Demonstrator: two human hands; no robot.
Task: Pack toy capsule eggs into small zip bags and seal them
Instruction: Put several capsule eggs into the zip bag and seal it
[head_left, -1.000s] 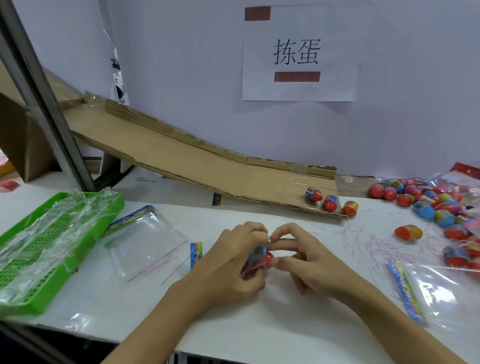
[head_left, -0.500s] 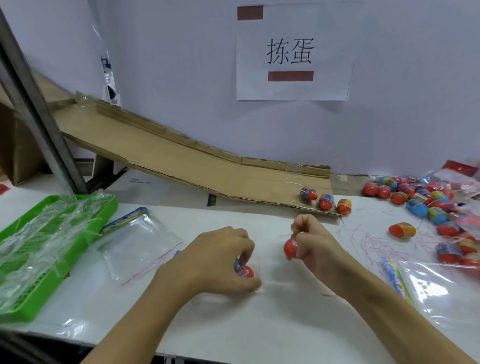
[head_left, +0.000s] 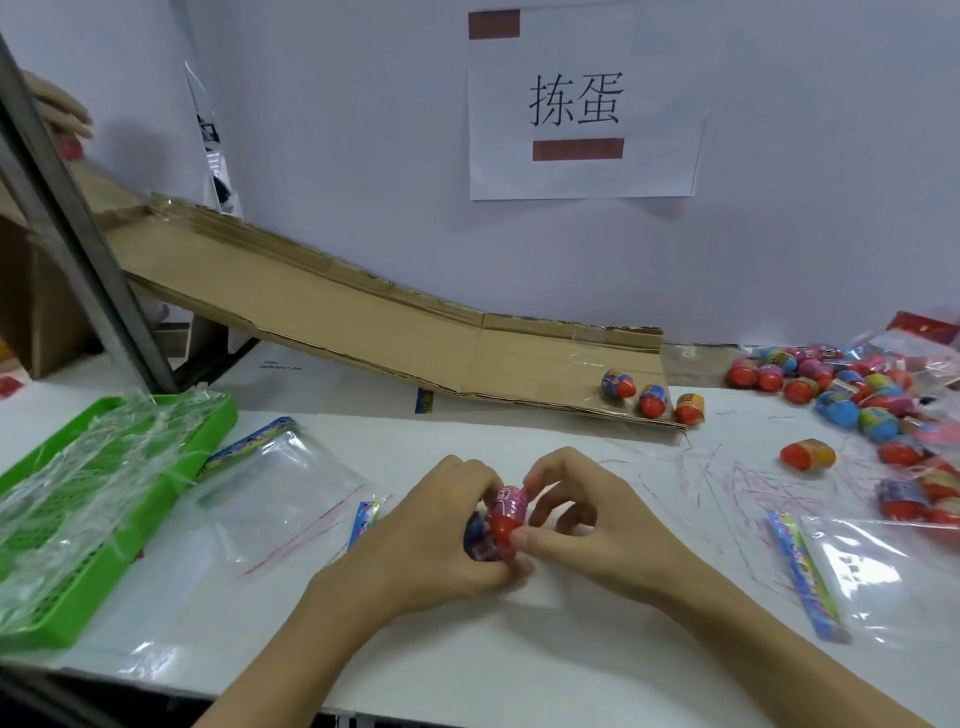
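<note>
At the table's middle, my right hand (head_left: 587, 525) pinches a pink-and-red capsule egg (head_left: 506, 512) between thumb and fingertips. My left hand (head_left: 436, 530) curls round a small zip bag (head_left: 480, 538) that holds a dark blue egg, and the pink egg sits at the bag's mouth. Whether the pink egg is inside the bag I cannot tell. Three eggs (head_left: 652, 400) rest at the foot of a cardboard ramp (head_left: 363, 317). A heap of loose eggs (head_left: 852, 400) lies at the right.
A green basket (head_left: 62, 587) covered in clear plastic stands at the left. Empty zip bags lie beside it (head_left: 280, 488) and at the right (head_left: 872, 582). Thin red strips (head_left: 737, 478) litter the table. Another person's hand (head_left: 57, 109) shows at the ramp's top, far left.
My hands were apart half a second ago, the right one lifting a red egg. Now they have come together again, with the egg at the bag held in my left hand.
</note>
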